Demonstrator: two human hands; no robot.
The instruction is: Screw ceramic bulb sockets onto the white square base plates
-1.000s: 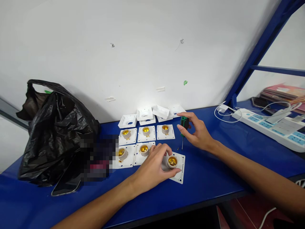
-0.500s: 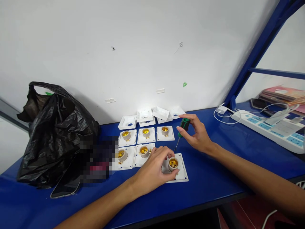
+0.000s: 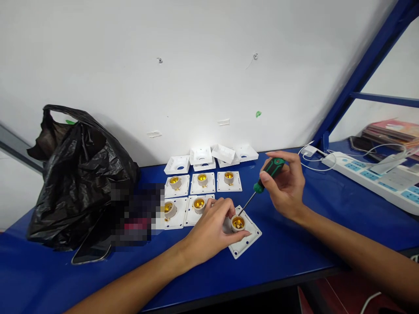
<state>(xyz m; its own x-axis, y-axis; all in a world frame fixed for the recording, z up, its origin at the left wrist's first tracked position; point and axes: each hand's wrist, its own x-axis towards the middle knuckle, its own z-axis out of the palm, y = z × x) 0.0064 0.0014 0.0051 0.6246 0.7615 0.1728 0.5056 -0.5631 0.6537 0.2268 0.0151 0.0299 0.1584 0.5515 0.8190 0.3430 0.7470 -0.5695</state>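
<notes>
A round lamp socket (image 3: 238, 224) with a brass-coloured inside sits on a square white base plate (image 3: 250, 237), which lies turned at an angle on the blue table. My left hand (image 3: 219, 222) is closed around the socket, fingers behind it and thumb in front. In my right hand (image 3: 285, 185) is a screwdriver (image 3: 274, 171) with a green and black handle, pinched between thumb and fingers. Its thin shaft slants down to the left, and the tip reaches the socket's back rim; whether it sits on a screw I cannot tell.
Several more sockets on plates (image 3: 202, 179) stand in two rows to the left. Behind them lie white square covers (image 3: 201, 155) against the wall. A black plastic bag (image 3: 81, 179) and a phone (image 3: 93, 244) are at the left. Power strips (image 3: 369, 174) with white cables lie at the right.
The base plate with its socket has turned to lie diagonally. My right hand has shifted right, tilting the screwdriver, and the tip has come down to the socket.
</notes>
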